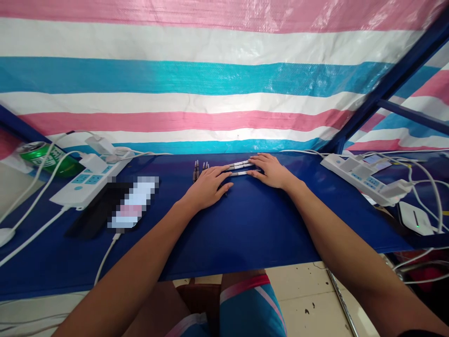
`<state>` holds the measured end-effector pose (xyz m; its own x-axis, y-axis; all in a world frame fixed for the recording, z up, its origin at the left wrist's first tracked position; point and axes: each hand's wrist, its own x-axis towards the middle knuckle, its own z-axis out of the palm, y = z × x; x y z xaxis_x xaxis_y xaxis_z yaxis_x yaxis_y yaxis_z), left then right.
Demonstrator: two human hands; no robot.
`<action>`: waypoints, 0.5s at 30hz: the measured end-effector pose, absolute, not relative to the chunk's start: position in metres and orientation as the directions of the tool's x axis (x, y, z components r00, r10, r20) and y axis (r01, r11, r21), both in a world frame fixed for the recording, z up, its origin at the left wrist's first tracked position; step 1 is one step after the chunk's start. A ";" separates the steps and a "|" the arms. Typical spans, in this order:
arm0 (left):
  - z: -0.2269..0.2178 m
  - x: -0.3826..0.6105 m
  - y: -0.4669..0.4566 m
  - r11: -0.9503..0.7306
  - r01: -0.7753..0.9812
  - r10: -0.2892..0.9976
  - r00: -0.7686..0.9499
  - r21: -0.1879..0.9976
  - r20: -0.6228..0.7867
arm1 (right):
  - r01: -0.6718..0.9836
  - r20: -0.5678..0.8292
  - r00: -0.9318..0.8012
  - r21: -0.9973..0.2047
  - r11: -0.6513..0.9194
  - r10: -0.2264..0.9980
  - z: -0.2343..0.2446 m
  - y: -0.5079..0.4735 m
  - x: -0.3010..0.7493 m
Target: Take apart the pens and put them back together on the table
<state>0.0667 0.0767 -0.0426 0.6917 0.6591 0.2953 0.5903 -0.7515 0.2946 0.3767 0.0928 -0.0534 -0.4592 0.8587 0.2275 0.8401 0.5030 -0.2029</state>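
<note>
Three slim pens (241, 165) with white and dark sections lie roughly side by side, spanning the space between my hands above the blue tabletop (245, 234). My left hand (209, 188) covers their left ends with its fingers, the thumb held apart. A small dark tip shows under that thumb; what it belongs to is hidden. At the right ends, my right hand (271, 171) has its fingertips on the upper two and its thumb against the lower one. More pens (196, 171) lie just beyond my left hand, pointing away from me and partly covered by it.
At left are a white power strip (84, 182), a green can (52, 159), and a charging phone (135, 203) beside a dark flat item. Another loaded power strip (366, 178) and a white device (416, 218) stand right, among cables. Striped sheeting (224, 77) hangs behind.
</note>
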 end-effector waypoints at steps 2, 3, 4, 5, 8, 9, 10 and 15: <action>-0.042 0.067 0.076 -0.751 0.590 0.660 0.692 0.297 0.293 | 0.843 0.229 -0.456 -0.199 0.500 0.860 -0.053 0.092 0.377; -0.042 0.067 0.076 -0.752 0.588 0.658 0.692 0.298 0.297 | 0.843 0.237 -0.453 -0.200 0.499 0.860 -0.052 0.092 0.378; -0.042 0.067 0.076 -0.756 0.583 0.654 0.692 0.298 0.304 | 0.841 0.248 -0.451 -0.204 0.501 0.857 -0.051 0.091 0.379; -0.042 0.067 0.076 -0.760 0.578 0.650 0.693 0.298 0.312 | 0.837 0.261 -0.451 -0.210 0.506 0.854 -0.050 0.089 0.380; -0.042 0.067 0.077 -0.770 0.564 0.637 0.699 0.297 0.326 | 0.812 0.294 -0.464 -0.236 0.534 0.835 -0.046 0.086 0.381; -0.041 0.066 0.077 -0.771 0.563 0.636 0.700 0.296 0.325 | 0.801 0.302 -0.473 -0.244 0.547 0.827 -0.046 0.086 0.381; -0.041 0.066 0.077 -0.771 0.564 0.637 0.700 0.296 0.325 | 0.790 0.311 -0.483 -0.250 0.560 0.819 -0.045 0.086 0.380; -0.041 0.066 0.077 -0.769 0.579 0.639 0.686 0.272 0.347 | 0.770 0.374 -0.478 -0.256 0.584 0.795 -0.051 0.089 0.373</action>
<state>0.0660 0.0773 -0.0410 0.6862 0.6395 0.3468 0.5790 -0.7687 0.2718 0.3729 0.0886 -0.0507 -0.4781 0.7949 0.3736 0.7703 0.5838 -0.2565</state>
